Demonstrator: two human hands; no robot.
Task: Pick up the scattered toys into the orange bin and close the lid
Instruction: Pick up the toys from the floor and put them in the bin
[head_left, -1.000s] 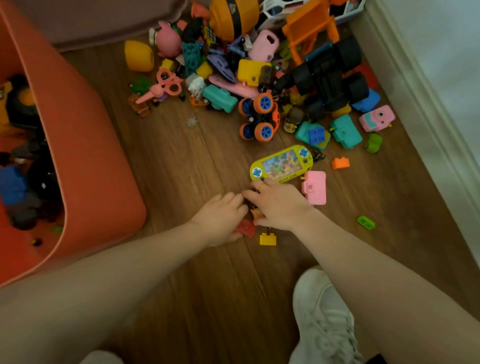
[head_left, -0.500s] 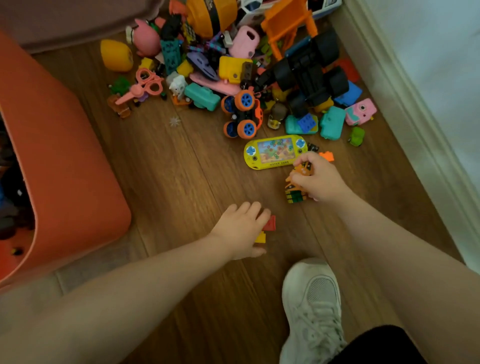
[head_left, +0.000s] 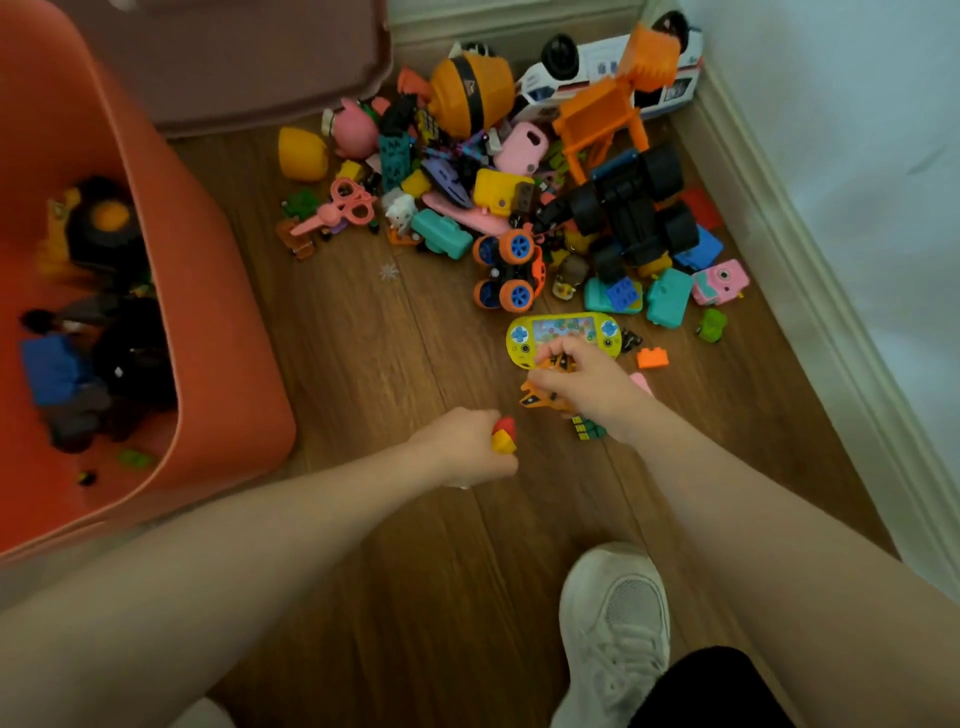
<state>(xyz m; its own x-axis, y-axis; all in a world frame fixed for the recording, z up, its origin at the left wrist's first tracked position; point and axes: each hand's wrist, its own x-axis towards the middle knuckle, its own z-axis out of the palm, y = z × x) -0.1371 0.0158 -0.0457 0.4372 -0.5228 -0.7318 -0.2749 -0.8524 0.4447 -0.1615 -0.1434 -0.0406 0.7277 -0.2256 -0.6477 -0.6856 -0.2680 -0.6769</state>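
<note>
Two fists: left hand (head_left: 467, 441) clamps blocky red-yellow bricks (head_left: 504, 436), right hand (head_left: 587, 384) grips angular orange toy (head_left: 537, 397).

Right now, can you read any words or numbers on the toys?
No text can be read for sure.
Yellow game: small print under its screen, too blurred.
White truck: blue side marks, too small.
Orange drum: dark badge, unreadable.

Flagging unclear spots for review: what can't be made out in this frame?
- Toy in right hand: fingers cover most of it.
- Blocks in left hand: only red and yellow tips show.
- Orange bin: cut by left edge; contents dark, blurred.
- Lid: cannot tell.
</note>
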